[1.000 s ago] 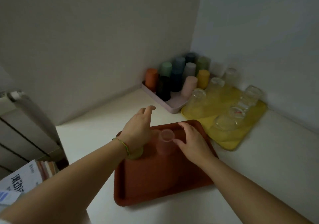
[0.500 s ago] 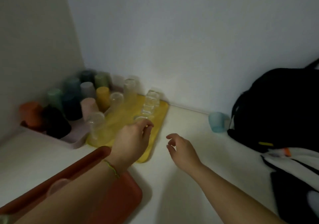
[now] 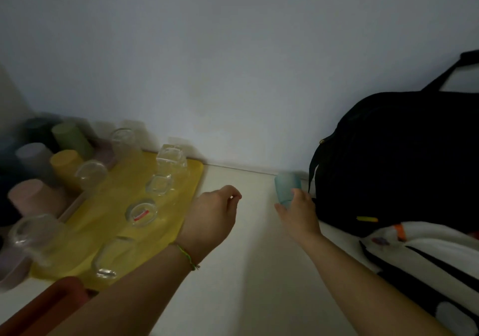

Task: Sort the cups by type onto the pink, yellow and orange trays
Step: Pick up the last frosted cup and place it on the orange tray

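Observation:
A light blue frosted cup [image 3: 285, 185] stands upside down on the white table by the wall, right against a black bag. My right hand [image 3: 298, 214] is closed around its lower part, thumb on the front. My left hand [image 3: 215, 214] hovers loosely curled and holds nothing, just right of the yellow tray [image 3: 111, 221]. Several clear glasses [image 3: 141, 212] stand upside down on that tray. The pink tray [image 3: 70, 206] at far left carries several coloured opaque cups [image 3: 66, 162]. Only a corner of the orange tray [image 3: 51, 302] shows at bottom left.
A large black bag [image 3: 394, 159] fills the right side and touches the blue cup. A white item with black stripes [image 3: 427, 252] lies in front of it. The wall runs close behind the trays.
The view has swung right, from the orange tray to the yellow tray and bag. My right hand has reached forward to the blue cup and closed on it. My left hand has drifted right off the tray.

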